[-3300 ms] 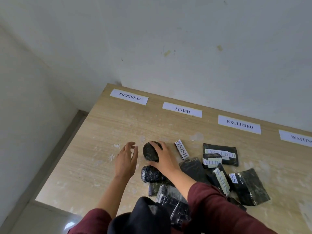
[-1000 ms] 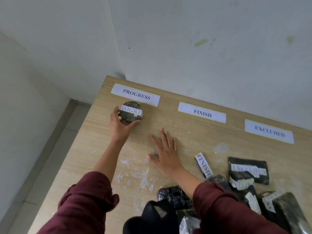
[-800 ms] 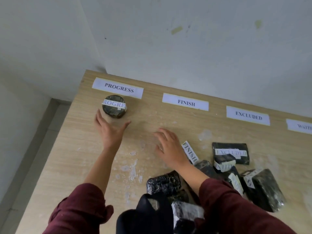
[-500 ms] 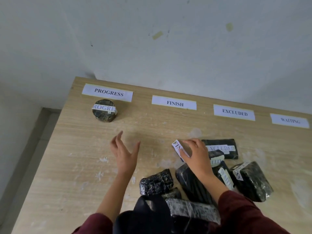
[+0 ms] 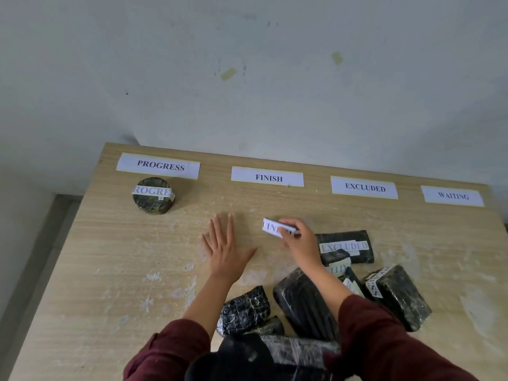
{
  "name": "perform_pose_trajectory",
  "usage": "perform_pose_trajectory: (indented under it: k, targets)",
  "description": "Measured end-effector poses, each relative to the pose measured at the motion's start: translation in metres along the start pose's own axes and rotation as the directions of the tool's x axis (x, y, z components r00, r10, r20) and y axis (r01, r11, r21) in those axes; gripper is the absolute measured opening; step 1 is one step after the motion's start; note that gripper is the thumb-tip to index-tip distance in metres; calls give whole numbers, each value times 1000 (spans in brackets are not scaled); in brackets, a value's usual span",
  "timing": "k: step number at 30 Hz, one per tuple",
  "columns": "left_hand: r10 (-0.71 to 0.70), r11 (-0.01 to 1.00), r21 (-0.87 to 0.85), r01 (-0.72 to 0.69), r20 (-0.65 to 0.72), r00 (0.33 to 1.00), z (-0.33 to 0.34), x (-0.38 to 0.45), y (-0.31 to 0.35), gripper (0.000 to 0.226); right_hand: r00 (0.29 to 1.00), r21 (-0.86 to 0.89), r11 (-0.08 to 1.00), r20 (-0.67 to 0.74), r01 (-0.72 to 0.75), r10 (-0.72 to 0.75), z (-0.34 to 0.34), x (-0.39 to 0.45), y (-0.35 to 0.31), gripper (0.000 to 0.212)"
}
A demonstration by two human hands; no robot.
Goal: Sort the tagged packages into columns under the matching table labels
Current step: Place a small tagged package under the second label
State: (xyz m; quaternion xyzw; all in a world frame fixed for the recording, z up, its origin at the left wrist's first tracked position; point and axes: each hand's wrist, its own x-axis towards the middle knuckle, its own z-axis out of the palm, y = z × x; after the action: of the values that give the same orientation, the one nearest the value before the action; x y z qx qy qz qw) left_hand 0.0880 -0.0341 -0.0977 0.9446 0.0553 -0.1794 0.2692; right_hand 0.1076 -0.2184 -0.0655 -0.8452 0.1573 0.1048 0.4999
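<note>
The small package tagged FINISH (image 5: 276, 228) is pinched in the fingers (image 5: 287, 226) of the right hand (image 5: 298, 239), near the middle of the counter (image 5: 110, 257) and below the FINISH label (image 5: 267, 177), well short of it. Whether it is lifted or still touching the wood cannot be told. The right hand comes in from the lower right, wrist bent, knuckles up, its dark red sleeve (image 5: 384, 339) crossing over the pile of black packages.

The left hand (image 5: 226, 253) is just to the left of the package, palm down, fingers spread and straight, pointing toward the wall, grasping nothing; it lies flat on or just over the counter.

Under the PROGRESS label (image 5: 159, 165) stands a round package tagged PROGRESS (image 5: 153, 195), alone in its column. To the right of the right hand lies a flat package tagged EXCLUDED (image 5: 346, 244), with other black wrapped packages (image 5: 302, 301) heaped near the front edge. The EXCLUDED label (image 5: 364, 187) and WAITING label (image 5: 452, 195) sit along the far edge by the wall.
</note>
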Motion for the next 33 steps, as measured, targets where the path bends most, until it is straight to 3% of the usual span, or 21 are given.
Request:
perform_pose_trajectory:
  k: [4,10,16,20,24,29,33]
  targets:
    - [-14,999,51,10,84,996,8,10,-1,127,986,228,960,0,-164,168,-3,51,-12,20]
    - [-18,997,73,12,91,996,11,12,-3,130,975,218,953,-32,-210,222,5,93,-22,38]
    - [-34,994,106,24,91,995,9,11,0,125,970,-18,996,-229,-85,78,14,98,-16,39]
    - [-37,994,106,27,97,995,7,10,1,124,967,-30,996,-243,-87,77,13,96,-11,39]
    - [-23,996,88,14,105,994,6,11,-1,124,961,-52,999,-277,12,-26,-1,76,-11,33]
    - [17,1000,24,-19,71,997,-3,8,-7,99,951,-67,995,-294,78,-95,-49,33,-2,8]
    - [5,999,-37,-7,-33,999,-8,-5,-11,72,960,-100,993,-268,54,-80,-90,-12,6,4]
